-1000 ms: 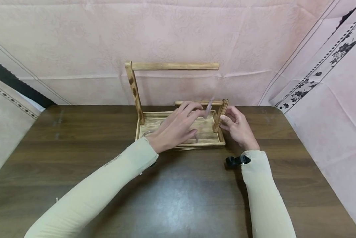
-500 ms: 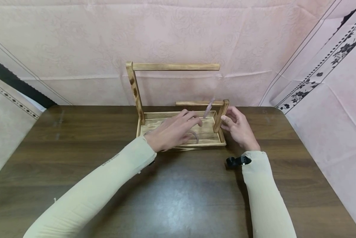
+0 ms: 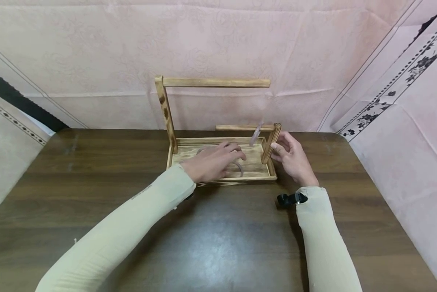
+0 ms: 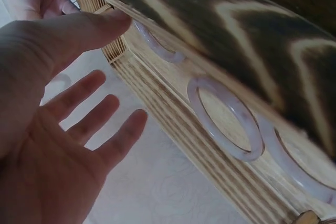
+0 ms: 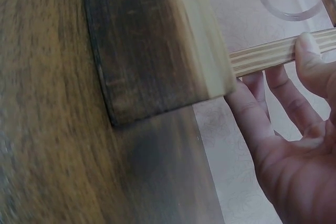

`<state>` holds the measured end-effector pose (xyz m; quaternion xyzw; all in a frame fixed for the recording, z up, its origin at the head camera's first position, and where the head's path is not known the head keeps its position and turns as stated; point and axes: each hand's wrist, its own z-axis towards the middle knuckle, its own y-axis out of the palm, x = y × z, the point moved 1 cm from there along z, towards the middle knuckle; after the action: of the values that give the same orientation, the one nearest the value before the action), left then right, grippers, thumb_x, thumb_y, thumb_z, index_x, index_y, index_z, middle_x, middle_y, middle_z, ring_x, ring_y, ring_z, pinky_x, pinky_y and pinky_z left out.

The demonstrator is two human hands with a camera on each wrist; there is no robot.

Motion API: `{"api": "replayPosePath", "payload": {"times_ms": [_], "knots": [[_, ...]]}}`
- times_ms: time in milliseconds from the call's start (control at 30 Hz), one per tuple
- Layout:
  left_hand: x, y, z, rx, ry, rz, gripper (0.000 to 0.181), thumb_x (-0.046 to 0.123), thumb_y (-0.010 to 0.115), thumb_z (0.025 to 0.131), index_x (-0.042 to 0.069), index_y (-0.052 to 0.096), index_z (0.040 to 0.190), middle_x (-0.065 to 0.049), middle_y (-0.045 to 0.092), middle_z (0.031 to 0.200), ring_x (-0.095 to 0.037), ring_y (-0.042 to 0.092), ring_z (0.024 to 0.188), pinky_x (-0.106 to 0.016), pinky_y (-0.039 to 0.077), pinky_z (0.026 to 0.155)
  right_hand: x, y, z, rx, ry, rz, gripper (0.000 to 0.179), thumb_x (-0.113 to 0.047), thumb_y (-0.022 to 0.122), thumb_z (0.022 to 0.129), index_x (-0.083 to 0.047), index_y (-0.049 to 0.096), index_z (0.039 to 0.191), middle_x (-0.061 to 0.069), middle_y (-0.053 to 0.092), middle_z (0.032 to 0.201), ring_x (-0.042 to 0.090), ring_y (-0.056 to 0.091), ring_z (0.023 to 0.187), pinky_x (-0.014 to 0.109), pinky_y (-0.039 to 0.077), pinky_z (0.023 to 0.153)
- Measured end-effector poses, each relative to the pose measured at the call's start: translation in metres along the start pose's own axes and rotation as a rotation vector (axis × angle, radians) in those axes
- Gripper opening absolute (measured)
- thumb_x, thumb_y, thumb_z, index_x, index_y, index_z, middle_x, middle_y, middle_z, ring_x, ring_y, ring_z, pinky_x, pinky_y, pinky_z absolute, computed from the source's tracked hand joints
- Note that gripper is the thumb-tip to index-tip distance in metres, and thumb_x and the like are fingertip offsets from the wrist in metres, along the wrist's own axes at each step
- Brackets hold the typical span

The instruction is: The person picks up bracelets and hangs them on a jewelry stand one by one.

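A wooden stand has a shallow tray (image 3: 256, 162) as its base. My left hand (image 3: 215, 161) reaches over the tray's front rim, fingers spread and nothing between them. In the left wrist view its thumb lies at the rim, near a pale lavender bangle (image 4: 157, 47). Two more bangles, a middle bangle (image 4: 212, 131) and a nearer bangle (image 4: 283, 162), lie in the tray. My right hand (image 3: 295, 158) grips the short right post (image 3: 271, 145), thumb on one side and fingers behind. Another bangle (image 3: 255, 134) hangs on the short bar (image 3: 233, 127) of this post.
A tall left post (image 3: 166, 113) carries a long horizontal bar (image 3: 214, 82) above the tray. The stand is near the back edge of the brown table (image 3: 218, 243), before a pink cloth backdrop (image 3: 218, 44).
My left hand has drawn back from beside the hanging bangle, moving left and down over the tray. That bangle stays on the short bar. My right hand keeps its grip on the post.
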<state>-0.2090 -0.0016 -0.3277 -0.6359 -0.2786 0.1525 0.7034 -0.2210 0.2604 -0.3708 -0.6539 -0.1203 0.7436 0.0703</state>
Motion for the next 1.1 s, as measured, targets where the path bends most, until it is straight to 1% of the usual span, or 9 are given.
{"api": "replayPosePath", "payload": {"times_ms": [133, 367, 467, 600, 767, 867, 933, 1000, 1100], "knots": [[-0.001, 0.003, 0.003, -0.057, -0.006, -0.029, 0.046, 0.021, 0.071, 0.097, 0.022, 0.057, 0.140, -0.002, 0.052, 0.150, -0.026, 0.048, 0.137, -0.043, 0.056, 0.103, 0.000, 0.001, -0.001, 0.001, -0.006, 0.013, 0.029, -0.006, 0.050, 0.106, 0.002, 0.047, 0.134, 0.024, 0.053, 0.137, 0.004, 0.062, 0.106, 0.024, 0.061, 0.090], [0.001, 0.003, 0.008, -0.149, -0.012, -0.084, 0.041, 0.026, 0.063, 0.102, 0.024, 0.056, 0.143, -0.001, 0.047, 0.153, -0.024, 0.044, 0.141, -0.044, 0.057, 0.102, 0.001, 0.002, -0.001, 0.004, -0.006, 0.027, 0.023, -0.006, 0.051, 0.106, -0.003, 0.052, 0.129, 0.023, 0.053, 0.134, 0.006, 0.062, 0.107, 0.024, 0.061, 0.091], [0.001, 0.003, 0.011, -0.183, -0.021, -0.094, 0.043, 0.021, 0.062, 0.102, 0.026, 0.055, 0.144, 0.000, 0.046, 0.155, -0.025, 0.040, 0.145, -0.046, 0.054, 0.108, 0.001, 0.002, -0.001, 0.001, -0.002, 0.019, 0.024, -0.007, 0.051, 0.106, -0.002, 0.051, 0.129, 0.023, 0.053, 0.135, 0.007, 0.061, 0.109, 0.026, 0.061, 0.092], [0.001, 0.005, 0.015, -0.234, -0.037, -0.100, 0.045, 0.016, 0.059, 0.103, 0.029, 0.054, 0.146, 0.001, 0.046, 0.155, -0.029, 0.037, 0.148, -0.054, 0.049, 0.112, 0.001, 0.001, 0.000, 0.002, -0.002, 0.005, 0.026, -0.009, 0.051, 0.106, -0.002, 0.050, 0.131, 0.023, 0.053, 0.136, 0.008, 0.061, 0.110, 0.025, 0.061, 0.092], [0.002, 0.004, 0.018, -0.273, -0.047, -0.112, 0.042, 0.018, 0.056, 0.104, 0.031, 0.055, 0.145, 0.002, 0.048, 0.154, -0.032, 0.037, 0.149, -0.062, 0.047, 0.111, 0.000, 0.000, 0.001, 0.003, -0.008, 0.009, 0.022, -0.008, 0.052, 0.106, -0.007, 0.053, 0.127, 0.023, 0.054, 0.134, 0.007, 0.061, 0.110, 0.023, 0.061, 0.090], [0.003, 0.002, 0.020, -0.299, -0.054, -0.141, 0.046, 0.011, 0.054, 0.104, 0.032, 0.054, 0.145, 0.003, 0.047, 0.155, -0.035, 0.032, 0.152, -0.066, 0.041, 0.115, -0.002, 0.000, 0.001, 0.002, -0.010, 0.008, 0.023, -0.008, 0.051, 0.106, -0.004, 0.052, 0.129, 0.023, 0.053, 0.134, 0.008, 0.061, 0.110, 0.023, 0.061, 0.090], [0.003, 0.001, 0.021, -0.323, -0.063, -0.176, 0.055, 0.000, 0.053, 0.102, 0.033, 0.053, 0.146, 0.004, 0.046, 0.155, -0.034, 0.030, 0.152, -0.065, 0.038, 0.118, -0.002, -0.001, 0.001, 0.001, -0.008, 0.004, 0.026, -0.007, 0.051, 0.106, -0.001, 0.049, 0.131, 0.022, 0.053, 0.134, 0.008, 0.060, 0.110, 0.023, 0.061, 0.091], [0.003, 0.001, 0.021, -0.350, -0.077, -0.196, 0.063, -0.006, 0.052, 0.099, 0.035, 0.051, 0.147, 0.005, 0.045, 0.155, -0.031, 0.032, 0.150, -0.062, 0.037, 0.119, -0.002, 0.000, 0.000, -0.003, -0.004, -0.001, 0.029, -0.008, 0.051, 0.106, 0.002, 0.048, 0.133, 0.022, 0.053, 0.135, 0.008, 0.060, 0.111, 0.024, 0.061, 0.092], [0.002, 0.002, 0.022, -0.369, -0.080, -0.197, 0.066, -0.009, 0.051, 0.099, 0.036, 0.052, 0.147, 0.005, 0.046, 0.153, -0.026, 0.039, 0.143, -0.053, 0.042, 0.117, -0.002, 0.000, 0.000, -0.008, -0.002, -0.006, 0.031, -0.008, 0.051, 0.106, 0.003, 0.046, 0.135, 0.022, 0.053, 0.136, 0.009, 0.061, 0.111, 0.026, 0.061, 0.093]]}}
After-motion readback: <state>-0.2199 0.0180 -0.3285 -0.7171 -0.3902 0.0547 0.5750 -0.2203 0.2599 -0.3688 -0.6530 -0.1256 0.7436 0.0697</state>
